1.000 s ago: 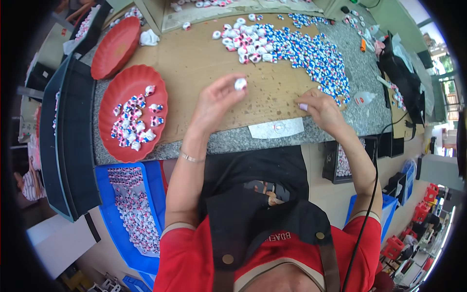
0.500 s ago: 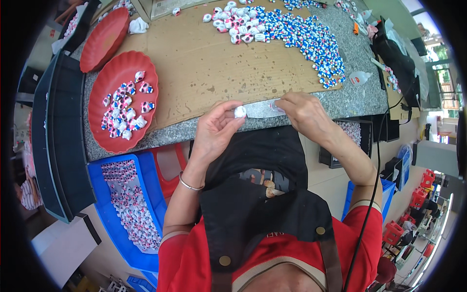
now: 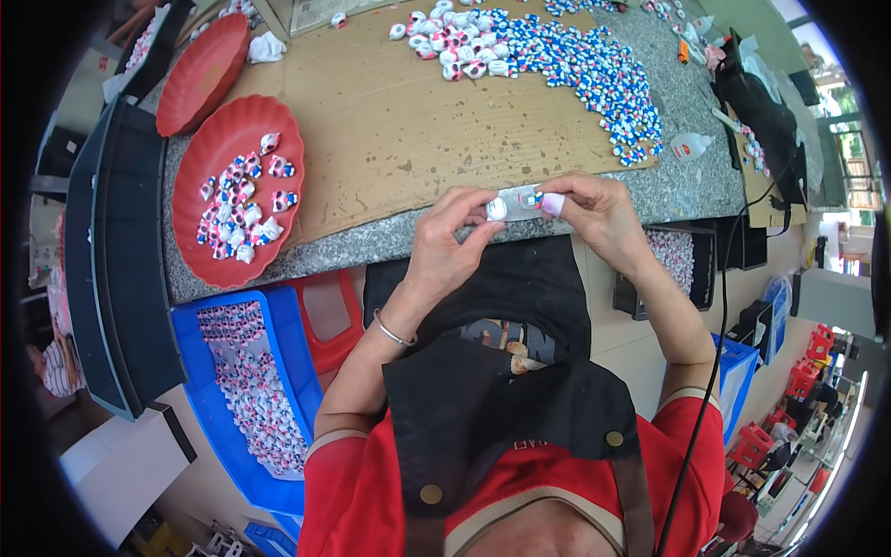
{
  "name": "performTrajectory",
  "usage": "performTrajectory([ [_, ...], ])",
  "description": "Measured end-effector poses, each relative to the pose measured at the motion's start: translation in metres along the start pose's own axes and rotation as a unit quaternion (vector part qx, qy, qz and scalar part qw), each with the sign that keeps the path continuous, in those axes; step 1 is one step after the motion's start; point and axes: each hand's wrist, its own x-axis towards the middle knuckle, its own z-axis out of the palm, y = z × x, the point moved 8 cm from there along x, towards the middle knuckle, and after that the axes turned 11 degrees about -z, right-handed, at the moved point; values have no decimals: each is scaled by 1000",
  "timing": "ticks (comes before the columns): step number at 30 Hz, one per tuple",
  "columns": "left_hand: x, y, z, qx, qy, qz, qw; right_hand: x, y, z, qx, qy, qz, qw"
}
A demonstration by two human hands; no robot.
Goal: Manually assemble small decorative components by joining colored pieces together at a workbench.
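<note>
My left hand pinches a small white figurine head between thumb and fingers at the table's front edge. Just right of it, my right hand grips a tiny blue-and-white figurine body at its fingertips. A pale pinkish cover wraps the right thumb. The two pieces are close but apart. Beyond my hands lie a pile of white-and-pink heads and a wide spread of small blue-and-white bodies. Joined figurines lie in the red scalloped plate at left.
Another red plate leans behind the first. Brown cardboard covers much of the speckled stone table. Below on the left, a blue bin holds many figurines. A plastic bottle lies at right; a black cable hangs beside my right arm.
My left hand has shifted right with the white head, toward my right hand. My right hand has turned so that the small blue-and-white body and the covered thumb now show.
</note>
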Motion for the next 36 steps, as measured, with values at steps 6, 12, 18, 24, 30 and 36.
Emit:
performTrajectory([
  [6, 1, 5, 20, -161, -146, -97, 971, -5, -16, 8, 11, -16, -37, 999],
  [12, -4, 14, 16, -149, -190, -126, 962, -6, -45, 17, -54, -42, -110, 992],
  [18, -1, 15, -17, -106, -129, -158, 973, 22, -42, 41, 14, -78, -137, 987],
  [24, -2, 63, -148, 174, 158, -43, 971, 90, 3, -20, -270, 30, -202, 941],
  [30, 21, 91, -182, 465, 280, 69, 837, 126, 36, -34, -501, -73, -297, 810],
  [36, 145, 51, -119, 351, 201, 45, 913, 118, 36, -32, -511, -65, -289, 807],
])
